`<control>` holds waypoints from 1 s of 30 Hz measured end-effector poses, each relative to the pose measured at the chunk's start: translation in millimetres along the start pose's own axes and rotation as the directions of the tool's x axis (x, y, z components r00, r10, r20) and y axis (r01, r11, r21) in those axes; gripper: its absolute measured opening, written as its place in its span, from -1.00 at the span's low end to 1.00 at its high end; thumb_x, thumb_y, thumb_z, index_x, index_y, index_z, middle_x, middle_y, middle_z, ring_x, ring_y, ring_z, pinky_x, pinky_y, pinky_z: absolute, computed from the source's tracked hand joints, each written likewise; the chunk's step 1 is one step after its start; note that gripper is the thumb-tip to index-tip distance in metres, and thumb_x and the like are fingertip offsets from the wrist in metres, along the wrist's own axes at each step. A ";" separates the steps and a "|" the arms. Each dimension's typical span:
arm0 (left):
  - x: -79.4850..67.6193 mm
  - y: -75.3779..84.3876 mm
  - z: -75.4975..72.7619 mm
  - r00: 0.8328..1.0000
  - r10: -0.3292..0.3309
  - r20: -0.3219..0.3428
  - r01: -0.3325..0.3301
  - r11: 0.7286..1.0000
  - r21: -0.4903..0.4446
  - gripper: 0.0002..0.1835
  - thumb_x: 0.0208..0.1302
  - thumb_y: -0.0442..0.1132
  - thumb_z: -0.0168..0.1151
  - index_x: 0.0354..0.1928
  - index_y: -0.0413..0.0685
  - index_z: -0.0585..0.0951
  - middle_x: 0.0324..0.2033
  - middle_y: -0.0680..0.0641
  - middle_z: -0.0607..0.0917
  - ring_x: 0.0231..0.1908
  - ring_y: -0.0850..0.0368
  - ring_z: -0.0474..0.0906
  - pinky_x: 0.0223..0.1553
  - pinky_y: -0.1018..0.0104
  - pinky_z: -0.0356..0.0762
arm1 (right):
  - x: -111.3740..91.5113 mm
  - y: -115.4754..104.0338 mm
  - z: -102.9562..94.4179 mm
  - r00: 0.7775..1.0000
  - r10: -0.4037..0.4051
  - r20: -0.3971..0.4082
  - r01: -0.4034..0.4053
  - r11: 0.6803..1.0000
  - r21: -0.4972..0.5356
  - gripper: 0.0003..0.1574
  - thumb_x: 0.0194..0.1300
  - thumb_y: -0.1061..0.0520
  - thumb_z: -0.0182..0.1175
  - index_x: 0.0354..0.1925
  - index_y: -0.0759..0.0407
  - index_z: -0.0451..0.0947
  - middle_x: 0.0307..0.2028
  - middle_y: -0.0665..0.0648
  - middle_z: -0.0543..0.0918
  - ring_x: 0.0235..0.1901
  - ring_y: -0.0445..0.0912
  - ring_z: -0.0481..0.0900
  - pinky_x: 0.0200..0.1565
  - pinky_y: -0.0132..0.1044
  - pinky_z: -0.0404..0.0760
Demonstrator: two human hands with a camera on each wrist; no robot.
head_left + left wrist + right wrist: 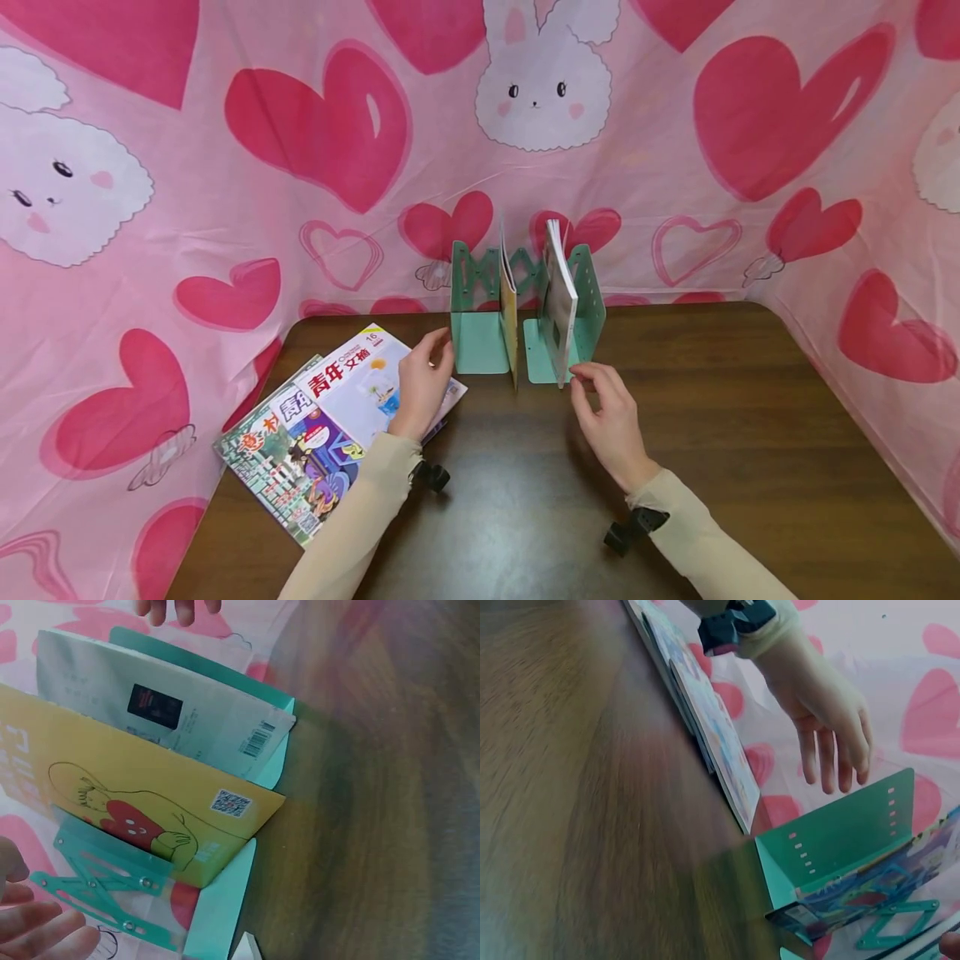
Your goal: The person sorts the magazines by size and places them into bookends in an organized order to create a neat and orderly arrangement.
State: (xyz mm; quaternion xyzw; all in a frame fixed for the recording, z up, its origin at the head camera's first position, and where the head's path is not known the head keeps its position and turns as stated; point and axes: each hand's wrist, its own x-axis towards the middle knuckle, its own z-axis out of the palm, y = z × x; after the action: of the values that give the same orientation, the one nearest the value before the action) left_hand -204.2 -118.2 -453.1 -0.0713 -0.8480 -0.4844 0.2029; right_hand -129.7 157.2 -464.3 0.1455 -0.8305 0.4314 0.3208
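Observation:
A green expandable bookend (482,342) stands on the table with two thin volumes upright in it. One is a yellow-covered magazine (142,787) near the middle; the other is a white-backed magazine (558,308), which leans by the right end plate. My left hand (423,383) is beside the left end plate, above the lying magazines, its fingers loosely bent and holding nothing. By the lower front corner of the white-backed magazine is my right hand (609,421), thumb and fingers apart, without a grip on anything. Whether its fingertips touch that corner is unclear.
Several magazines lie overlapped on the table's left side, a light-blue one (352,379) over a colourful one (292,467). Brown wooden tabletop (720,467) stretches to the right and front. A pink heart-print cloth (360,250) hangs behind and at both sides.

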 end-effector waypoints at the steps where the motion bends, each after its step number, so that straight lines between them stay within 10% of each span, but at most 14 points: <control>1: -2.0 0.3 -0.3 1.000 0.003 0.003 -0.003 1.000 0.005 -0.69 0.48 -0.26 0.25 0.19 -0.16 0.69 -0.04 -0.14 0.80 -0.09 -0.03 0.72 -0.04 0.03 0.71 | -1.2 1.5 -1.8 1.000 0.002 -0.002 -0.002 1.000 -0.003 -0.70 0.29 0.44 0.34 0.00 0.32 0.64 -0.07 0.20 0.67 -0.15 -0.02 0.64 0.04 -0.62 0.51; 10: -20.3 5.2 -6.5 0.996 -0.033 0.083 0.030 0.999 0.037 -0.73 0.48 -0.26 0.27 0.12 -0.15 0.72 -0.06 -0.14 0.80 -0.09 -0.05 0.76 -0.06 0.04 0.74 | -7.5 7.0 -14.0 1.000 0.019 0.020 -0.018 0.999 -0.029 -0.72 0.31 0.45 0.32 -0.01 0.32 0.64 -0.09 0.19 0.67 -0.16 -0.03 0.63 0.04 -0.68 0.46; 30: -71.1 15.8 -6.9 0.958 0.117 0.262 -0.171 0.967 0.191 -0.74 0.43 -0.16 0.34 0.08 -0.03 0.76 0.00 -0.05 0.79 0.08 -0.04 0.68 0.16 -0.03 0.60 | -14.9 9.1 -26.7 0.994 0.099 0.040 -0.095 0.991 -0.100 -0.76 0.35 0.38 0.31 -0.02 0.25 0.66 -0.15 0.14 0.69 -0.21 -0.09 0.63 -0.07 -0.52 0.60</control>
State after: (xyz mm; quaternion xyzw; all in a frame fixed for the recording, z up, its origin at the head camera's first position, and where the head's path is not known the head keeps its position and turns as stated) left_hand -132.7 -110.5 -466.9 -0.1714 -0.9059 -0.3625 0.1362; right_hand -112.3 183.6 -468.5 0.0989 -0.8638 0.4020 0.2872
